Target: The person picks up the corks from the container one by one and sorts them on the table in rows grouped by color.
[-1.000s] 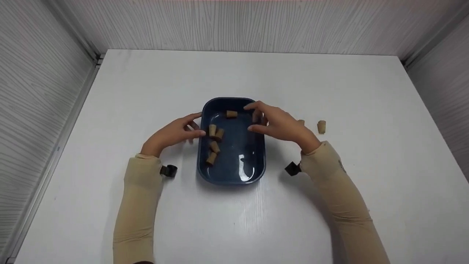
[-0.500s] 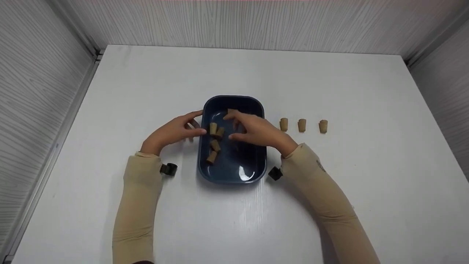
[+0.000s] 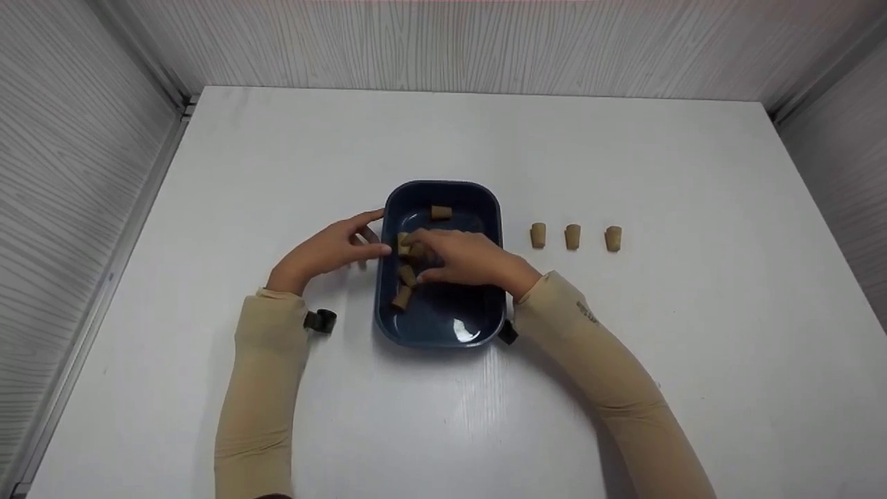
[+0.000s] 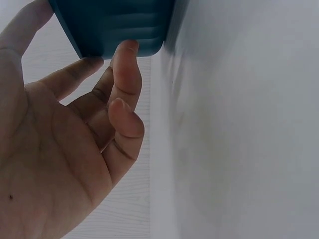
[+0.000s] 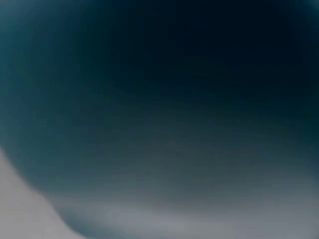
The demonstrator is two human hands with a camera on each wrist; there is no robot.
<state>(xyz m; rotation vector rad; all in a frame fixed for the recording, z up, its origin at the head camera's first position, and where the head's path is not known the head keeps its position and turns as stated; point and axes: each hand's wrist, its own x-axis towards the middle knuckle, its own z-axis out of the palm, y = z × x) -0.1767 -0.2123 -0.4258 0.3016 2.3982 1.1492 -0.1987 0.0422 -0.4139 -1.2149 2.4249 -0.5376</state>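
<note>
A dark blue rectangular tray (image 3: 440, 343) stands on the white table, with several tapered corks inside. One cork (image 3: 441, 213) lies near its far end; others, such as a cork (image 3: 402, 298), cluster along the left wall. My left hand (image 3: 326, 249) touches the tray's left side with thumb and index finger, its other fingers loosely bent, as the left wrist view confirms. My right hand (image 3: 471, 258) reaches over the right wall into the tray. Its index fingertip is right at the upper left corks, with the thumb apart from it, lower down. The right wrist view is filled by blurred tray wall.
Three corks form a row on the table right of the tray: a near cork (image 3: 538, 235), a middle cork (image 3: 572, 237) and a far-right cork (image 3: 613, 238). Wood-patterned panels (image 3: 443, 45) enclose the table at the back and sides.
My right hand has moved left and down inside the tray, from the right rim to the left-hand corks. The row of corks is now fully uncovered. My left hand stays at the tray's side.
</note>
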